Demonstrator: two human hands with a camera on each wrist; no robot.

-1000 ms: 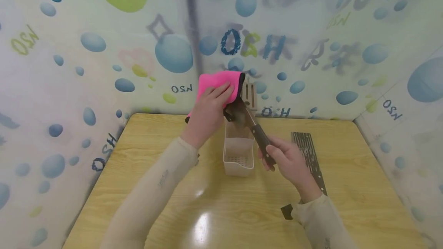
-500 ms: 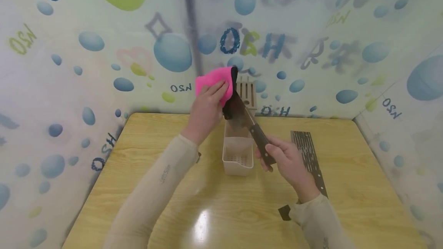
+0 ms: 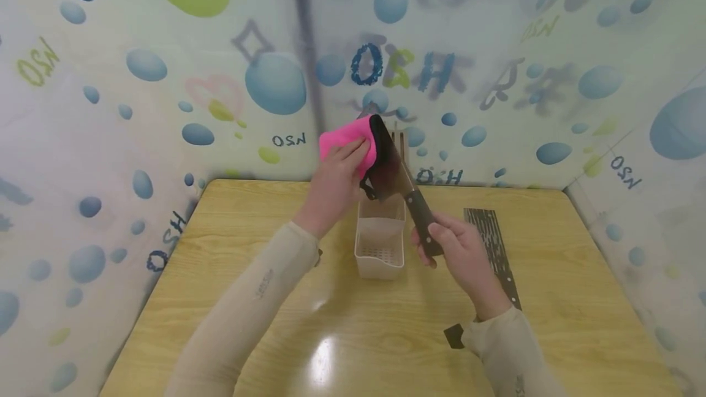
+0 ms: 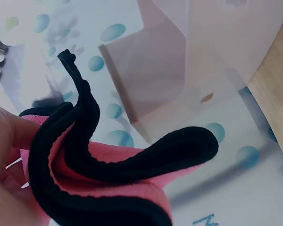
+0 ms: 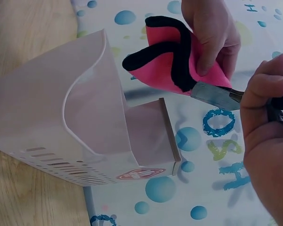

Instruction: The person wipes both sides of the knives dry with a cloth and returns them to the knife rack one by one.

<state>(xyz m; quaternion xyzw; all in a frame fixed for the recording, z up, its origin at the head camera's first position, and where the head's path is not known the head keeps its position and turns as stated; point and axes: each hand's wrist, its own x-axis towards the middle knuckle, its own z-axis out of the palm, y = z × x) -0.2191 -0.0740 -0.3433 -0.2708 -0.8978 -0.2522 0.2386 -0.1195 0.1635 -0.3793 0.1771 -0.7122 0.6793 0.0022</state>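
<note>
In the head view my right hand (image 3: 463, 256) grips the black riveted handle of a kitchen knife (image 3: 394, 170) with a broad blade, raised and slanting up to the left. My left hand (image 3: 333, 185) holds a folded pink cloth (image 3: 343, 135) with black edging against the blade. Some of the blade's far end shows above the cloth. In the right wrist view the left hand's thumb presses on the cloth (image 5: 160, 66), and a bit of bare metal blade (image 5: 214, 96) lies between cloth and handle. The left wrist view shows the cloth's folds (image 4: 108, 165) up close.
Below the knife stands a pale plastic holder (image 3: 380, 268) with open compartments and a slotted back part. A second knife (image 3: 488, 238) with a dark striped blade lies on the wooden table (image 3: 265, 323), partly under my right wrist. A patterned wall (image 3: 220, 48) rises behind the table.
The cloth first shifts left and up, then slides down and slightly right, so the blade's far end now shows above it. The knife has moved a little to the right.
</note>
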